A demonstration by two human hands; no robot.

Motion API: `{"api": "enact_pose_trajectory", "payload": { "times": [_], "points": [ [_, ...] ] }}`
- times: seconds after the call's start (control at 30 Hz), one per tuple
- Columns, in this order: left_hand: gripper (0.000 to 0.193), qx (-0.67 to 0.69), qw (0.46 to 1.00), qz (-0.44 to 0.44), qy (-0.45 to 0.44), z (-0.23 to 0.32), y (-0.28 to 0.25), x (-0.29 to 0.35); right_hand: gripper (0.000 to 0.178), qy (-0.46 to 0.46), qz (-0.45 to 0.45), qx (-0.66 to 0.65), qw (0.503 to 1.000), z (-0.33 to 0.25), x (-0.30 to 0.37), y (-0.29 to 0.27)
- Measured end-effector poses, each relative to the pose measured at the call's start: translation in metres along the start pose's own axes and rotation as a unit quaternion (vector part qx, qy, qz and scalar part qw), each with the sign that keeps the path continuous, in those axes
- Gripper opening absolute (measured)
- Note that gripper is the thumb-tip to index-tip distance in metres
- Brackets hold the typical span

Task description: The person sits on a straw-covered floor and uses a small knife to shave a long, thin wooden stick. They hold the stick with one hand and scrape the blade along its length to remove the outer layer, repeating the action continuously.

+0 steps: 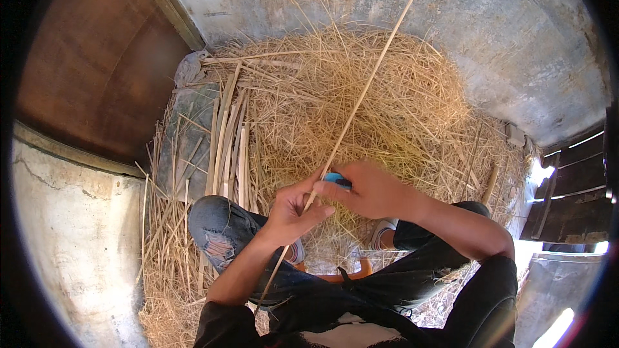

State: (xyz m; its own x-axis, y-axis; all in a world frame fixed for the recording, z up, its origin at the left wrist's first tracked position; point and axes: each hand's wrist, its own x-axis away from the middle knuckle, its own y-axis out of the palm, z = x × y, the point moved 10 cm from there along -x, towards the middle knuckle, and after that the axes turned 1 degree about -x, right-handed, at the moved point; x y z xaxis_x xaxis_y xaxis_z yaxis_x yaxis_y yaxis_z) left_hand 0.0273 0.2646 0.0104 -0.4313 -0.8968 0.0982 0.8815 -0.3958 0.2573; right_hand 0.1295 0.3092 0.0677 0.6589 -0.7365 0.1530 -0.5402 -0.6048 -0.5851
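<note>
A long, thin wooden strip (369, 84), which looks like split bamboo, runs slanting from beside my left thigh up toward the far wall. My left hand (290, 214) is closed around its lower middle, thumb along the strip. Just above, my right hand (377, 188) grips a small tool with a blue and black handle (337, 181). Its working end is hidden by the fingers, so I cannot tell its exact kind. The right thumb presses against the strip, and the two hands nearly meet above my lap.
A deep pile of straw-like shavings (419, 93) spreads ahead. Several flat strips (225, 132) lie at the left, by a grey slab (185, 113). Concrete walls (503, 38), a brown panel (97, 58) and dark slats (564, 200) enclose the spot. Beneath me is an orange seat (365, 267).
</note>
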Motion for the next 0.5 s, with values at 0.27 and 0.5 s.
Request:
{"api": "enact_pose_trajectory", "payload": {
  "times": [0.27, 0.5],
  "points": [
    [0.082, -0.012, 1.0, 0.001, 0.015, 0.001, 0.002, -0.002, 0.061, 0.002, -0.053, -0.072, 0.996, 0.01, -0.005, 0.013],
    [0.085, -0.016, 1.0, -0.015, 0.022, 0.008, 0.006, 0.0, 0.058, -0.004, -0.069, -0.124, 0.99, 0.014, -0.002, 0.014]
  ]
}}
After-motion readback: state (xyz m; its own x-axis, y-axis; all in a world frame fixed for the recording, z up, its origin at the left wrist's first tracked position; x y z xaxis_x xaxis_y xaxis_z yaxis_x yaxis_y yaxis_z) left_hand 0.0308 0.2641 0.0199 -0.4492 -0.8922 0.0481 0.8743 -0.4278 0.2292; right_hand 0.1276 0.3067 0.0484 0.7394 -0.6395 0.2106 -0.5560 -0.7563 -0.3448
